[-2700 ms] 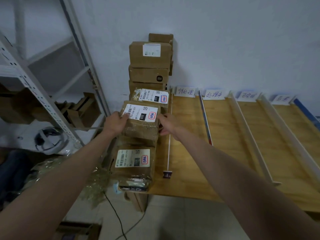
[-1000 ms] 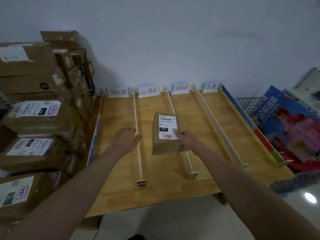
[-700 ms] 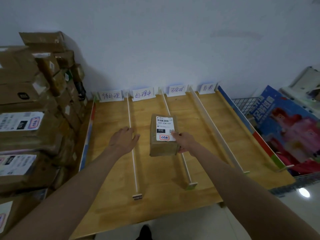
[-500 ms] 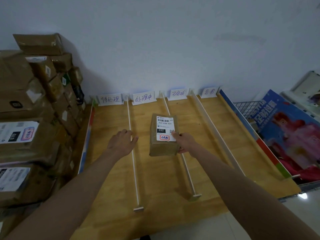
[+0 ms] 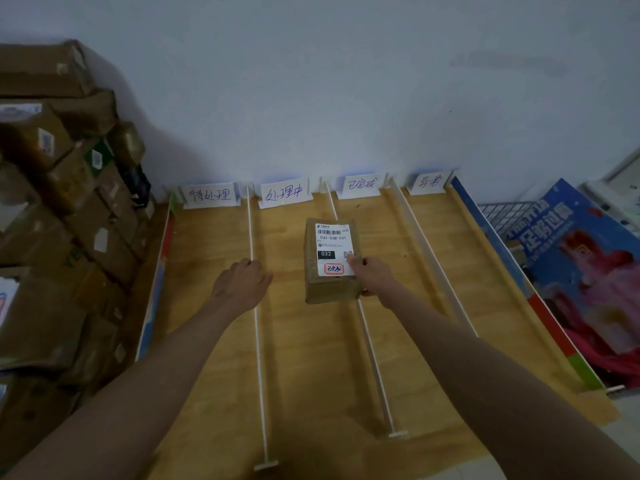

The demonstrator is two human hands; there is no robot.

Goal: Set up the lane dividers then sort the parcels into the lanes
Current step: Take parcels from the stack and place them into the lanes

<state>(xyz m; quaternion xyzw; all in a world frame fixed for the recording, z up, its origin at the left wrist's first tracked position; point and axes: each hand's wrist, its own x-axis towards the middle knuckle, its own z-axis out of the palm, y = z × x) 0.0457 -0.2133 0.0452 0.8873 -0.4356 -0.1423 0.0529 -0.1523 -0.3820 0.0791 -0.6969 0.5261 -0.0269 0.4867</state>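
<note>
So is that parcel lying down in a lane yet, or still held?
Still held. The right hand grips the parcel, which covers the second divider instead of sitting between dividers; whether it touches the board, cannot tell.

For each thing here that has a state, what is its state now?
Parcel: held over the second divider, label up.
Right hand: grips the parcel's right side.
Left hand: open, holds nothing, at the first divider.
Second divider: upright, partly hidden by the parcel.
Lane signs: standing at the wall.
Parcel stack: piled left of the board.
</note>
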